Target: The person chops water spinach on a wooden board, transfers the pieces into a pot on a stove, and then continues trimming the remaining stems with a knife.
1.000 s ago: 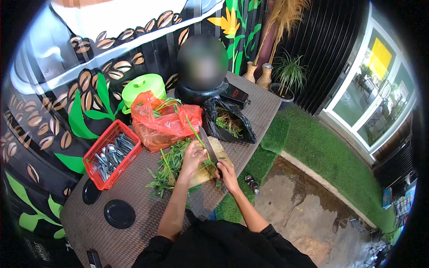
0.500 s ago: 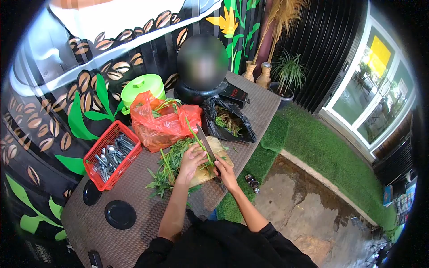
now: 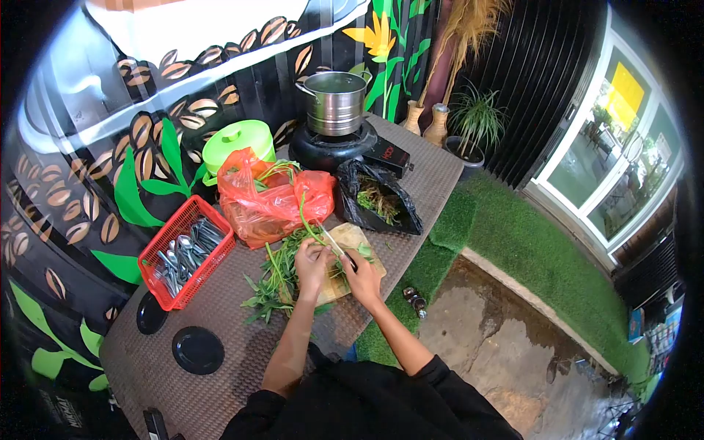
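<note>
My left hand [image 3: 312, 261] presses down on a bunch of green leafy stems [image 3: 280, 273] lying across a wooden cutting board [image 3: 350, 273]. My right hand [image 3: 359, 273] grips the handle of a knife [image 3: 335, 243], whose blade lies down on the stems right beside my left fingers. One long stem curves up from the board toward the red bag. Loose leaves spread off the board's left side onto the brown woven table [image 3: 220, 308].
A red plastic bag [image 3: 271, 198] of greens and a black bag [image 3: 378, 196] of trimmings sit behind the board. A red basket [image 3: 185, 251] of cutlery, a green lidded container [image 3: 236, 141], a steel pot [image 3: 336, 101] on a stove, two black dishes [image 3: 196, 350]. Grass and wet stone lie right.
The knife blade has come down from a raised tilt onto the stems, and my right hand has moved closer to my left. The view shifted slightly.
</note>
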